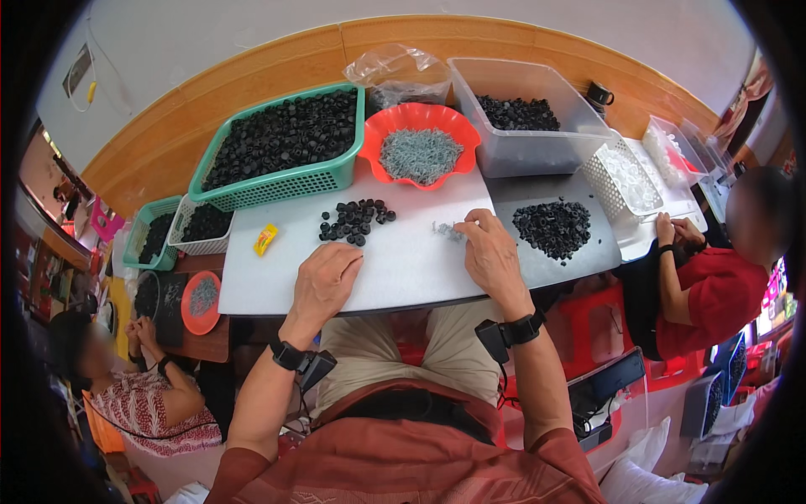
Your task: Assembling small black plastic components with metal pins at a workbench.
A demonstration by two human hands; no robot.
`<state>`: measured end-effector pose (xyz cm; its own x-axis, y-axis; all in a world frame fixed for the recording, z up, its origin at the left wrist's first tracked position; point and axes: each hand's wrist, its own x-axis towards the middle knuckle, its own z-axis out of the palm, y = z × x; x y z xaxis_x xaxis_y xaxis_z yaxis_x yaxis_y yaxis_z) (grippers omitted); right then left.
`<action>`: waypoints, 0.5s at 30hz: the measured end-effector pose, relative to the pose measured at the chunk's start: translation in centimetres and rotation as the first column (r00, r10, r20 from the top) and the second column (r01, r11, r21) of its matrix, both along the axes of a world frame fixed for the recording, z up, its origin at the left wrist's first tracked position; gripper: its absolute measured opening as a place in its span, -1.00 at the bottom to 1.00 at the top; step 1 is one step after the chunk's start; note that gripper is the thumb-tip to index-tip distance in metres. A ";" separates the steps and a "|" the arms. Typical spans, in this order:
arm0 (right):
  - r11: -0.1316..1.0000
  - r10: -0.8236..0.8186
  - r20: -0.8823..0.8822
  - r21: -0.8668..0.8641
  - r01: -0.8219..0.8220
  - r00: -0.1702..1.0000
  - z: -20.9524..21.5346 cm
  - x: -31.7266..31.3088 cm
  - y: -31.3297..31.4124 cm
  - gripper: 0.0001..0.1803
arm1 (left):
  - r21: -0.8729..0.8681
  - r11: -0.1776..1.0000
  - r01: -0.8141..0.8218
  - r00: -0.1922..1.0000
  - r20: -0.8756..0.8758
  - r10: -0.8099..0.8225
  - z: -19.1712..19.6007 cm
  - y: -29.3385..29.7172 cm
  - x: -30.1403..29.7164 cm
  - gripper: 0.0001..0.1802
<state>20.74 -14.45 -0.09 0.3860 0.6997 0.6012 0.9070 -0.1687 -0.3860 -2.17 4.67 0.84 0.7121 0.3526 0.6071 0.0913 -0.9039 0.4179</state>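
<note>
My left hand (326,279) rests closed on the white board (395,269), its fingers curled under so that anything in them is hidden. Just beyond it lies a loose group of black round caps (357,220). My right hand (490,254) is over the right part of the board, thumb and forefinger drawn together beside a little heap of small grey pin-like pieces (447,230). Whether a piece is between those fingertips is too small to see. Right of that hand, small black ring-like parts (552,228) are heaped on a dark surface.
Behind the board stand a green basket of black caps (348,160), a red scalloped bowl of grey pieces (375,126) and a clear bin (537,151). A yellow packet (265,239) lies left. People work at the left (151,395) and right (714,286).
</note>
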 end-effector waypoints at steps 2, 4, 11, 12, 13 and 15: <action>1.000 -0.001 -0.002 -0.006 0.001 1.000 0.0 0.0 0.0 -0.69 | -0.006 1.000 -0.004 1.000 -0.001 0.004 0.0 0.0 0.0 -0.84; 0.999 -0.031 0.013 0.018 0.031 0.999 -0.2 0.0 0.1 -0.76 | 0.004 1.000 -0.004 1.000 0.002 0.004 0.0 0.0 0.0 -0.84; 0.999 -0.032 -0.022 0.036 0.033 0.999 -0.1 0.0 0.1 -0.78 | -0.006 1.000 -0.010 1.000 -0.004 0.010 0.0 -0.1 0.0 -0.84; 0.999 -0.017 -0.022 0.033 0.018 1.000 -0.1 0.0 0.0 -0.78 | -0.002 1.000 -0.011 1.000 -0.002 0.011 0.0 -0.1 0.1 -0.84; 1.000 -0.001 -0.022 0.029 0.002 1.000 -0.1 0.1 -0.1 -0.78 | 0.002 1.000 -0.012 1.000 0.000 0.012 0.0 -0.1 0.0 -0.84; 1.000 -0.001 -0.016 0.025 0.001 1.000 -0.1 0.1 0.0 -0.78 | 0.005 1.000 -0.015 1.000 0.003 0.015 -0.1 -0.1 0.0 -0.83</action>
